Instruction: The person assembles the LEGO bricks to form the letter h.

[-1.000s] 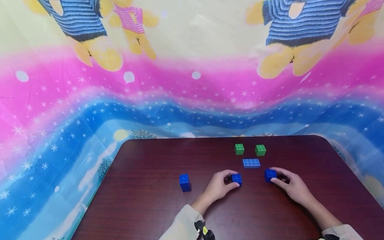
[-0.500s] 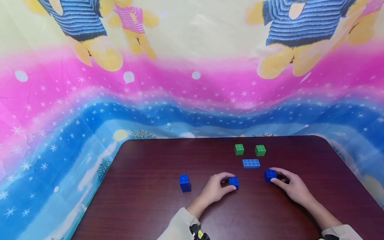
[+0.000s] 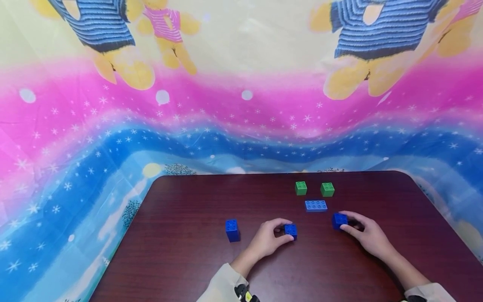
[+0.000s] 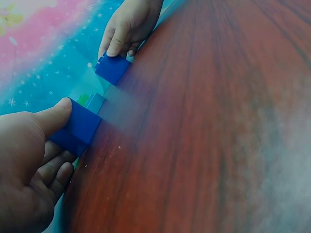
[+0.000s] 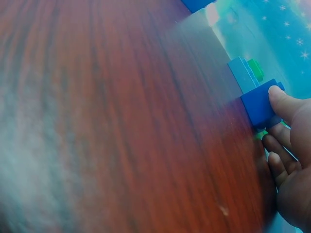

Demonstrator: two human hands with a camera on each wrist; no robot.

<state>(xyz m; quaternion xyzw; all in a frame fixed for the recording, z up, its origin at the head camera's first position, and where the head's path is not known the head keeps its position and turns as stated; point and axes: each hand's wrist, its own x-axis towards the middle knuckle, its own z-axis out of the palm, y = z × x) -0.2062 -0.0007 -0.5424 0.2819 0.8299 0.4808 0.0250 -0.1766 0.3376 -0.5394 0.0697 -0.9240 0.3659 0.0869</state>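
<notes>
My left hand [image 3: 267,238] pinches a dark blue toy brick [image 3: 290,231] between thumb and fingers, near the middle of the table. To its right, my right hand [image 3: 371,237] pinches another dark blue brick [image 3: 339,221] the same way. In the left wrist view, the thumb presses the near side of the left brick [image 4: 80,127]. The right wrist view has the right brick [image 5: 261,106] gripped low at the table surface. A third dark blue brick [image 3: 232,230], tall and upright, stands left of my left hand, untouched.
Behind the hands lies a light blue flat brick [image 3: 316,205] with two rows of studs. Two green bricks [image 3: 301,188] stand farther back, a small gap between them. The dark wooden table [image 3: 181,260] ends at a printed cloth backdrop [image 3: 241,109].
My left hand has drawn its blue brick leftward and slightly nearer, away from the other held brick. The right hand and its brick have stayed in place.
</notes>
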